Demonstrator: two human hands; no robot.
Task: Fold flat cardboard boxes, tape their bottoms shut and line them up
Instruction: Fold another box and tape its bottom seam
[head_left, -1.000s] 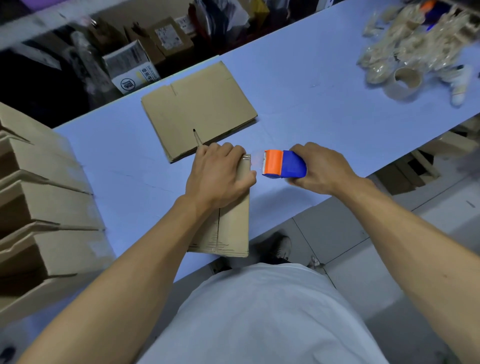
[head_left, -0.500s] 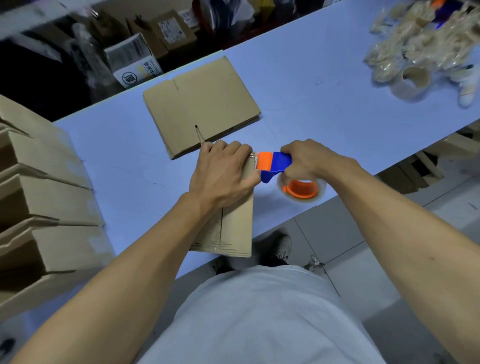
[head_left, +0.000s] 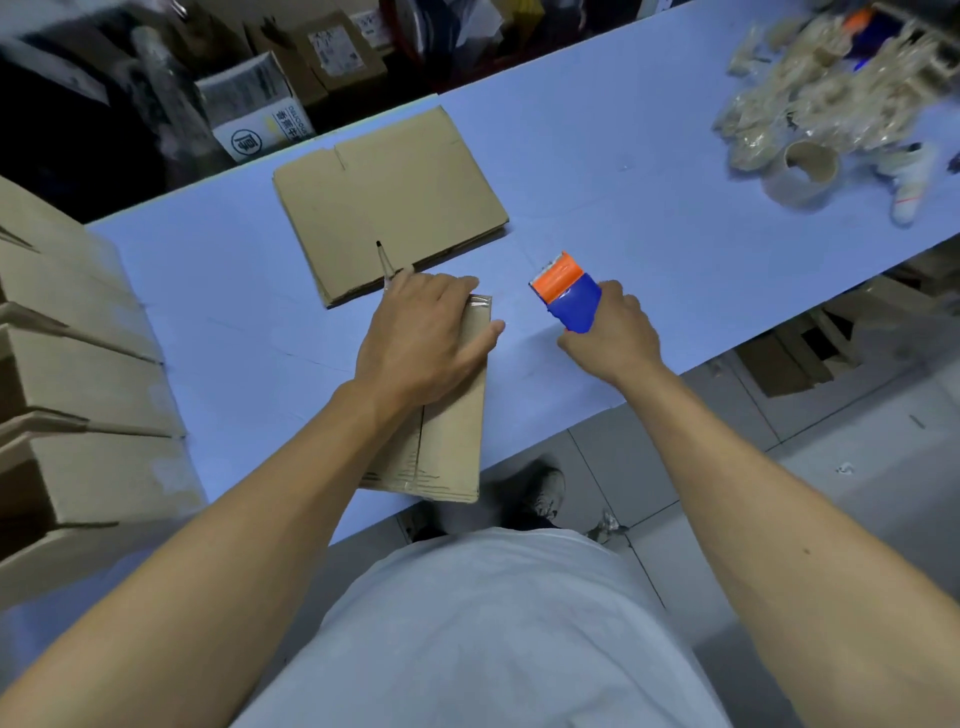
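The left hand (head_left: 423, 332) lies flat on the folded box (head_left: 447, 415) at the surface's near edge. The box points away. The right hand (head_left: 610, 338) grips the tape holder (head_left: 569, 291) just right of it.

White carton (head_left: 260, 117) behind the counter (head_left: 597, 156): round black logo enclosing one Chinese character, beside it a line of print starting "DELI", rest blurred. Brown cartons (head_left: 332, 52) further back: white shipping labels, print too small to read.
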